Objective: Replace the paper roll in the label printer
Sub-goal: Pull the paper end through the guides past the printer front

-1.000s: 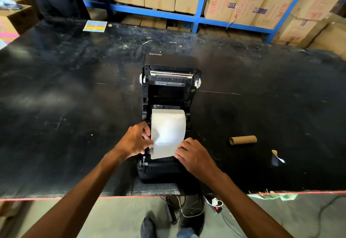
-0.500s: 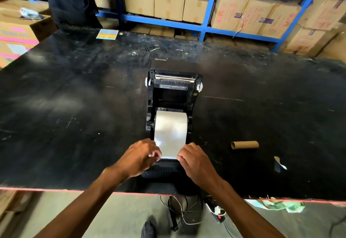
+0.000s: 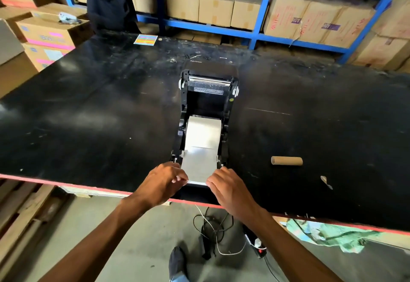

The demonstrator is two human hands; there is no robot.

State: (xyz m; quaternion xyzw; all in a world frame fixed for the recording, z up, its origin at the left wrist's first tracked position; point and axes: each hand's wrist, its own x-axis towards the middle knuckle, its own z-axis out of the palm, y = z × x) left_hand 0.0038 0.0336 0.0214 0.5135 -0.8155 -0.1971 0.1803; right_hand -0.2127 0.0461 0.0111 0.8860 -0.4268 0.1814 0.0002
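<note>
At the near table edge: the label printer (image 3: 207, 113) stands with its lid thrown back, its front end at the red-trimmed edge of the black table (image 3: 88, 115).
Roll: the new paper roll (image 3: 204, 134) sits down in the printer's bay between the two side holders, white and full.
Leading strip: the paper strip (image 3: 199, 164) runs from the roll toward the person, lying flat between the side guides and reaching the front of the machine.
Left hand: the left hand (image 3: 163, 183) has its fingers curled in, pinching the strip's left corner between thumb and fingertips.
Right hand: the right hand (image 3: 226, 187) mirrors it, fingers bent closed on the right corner.
Old core: the empty cardboard core (image 3: 286, 161) lies well apart to the right on the table, already out of the machine.
Step in hand: drawing the strip forward and squaring it, by my reading.
Doing it well: pull both corners evenly so the strip stays straight between the guides; keep it flat and taut with no slack at the roll; let the end overhang the front slot before the lid comes down.
Risk: uneven tension would probably skew the feed.
Left to do: closing the lid.
</note>
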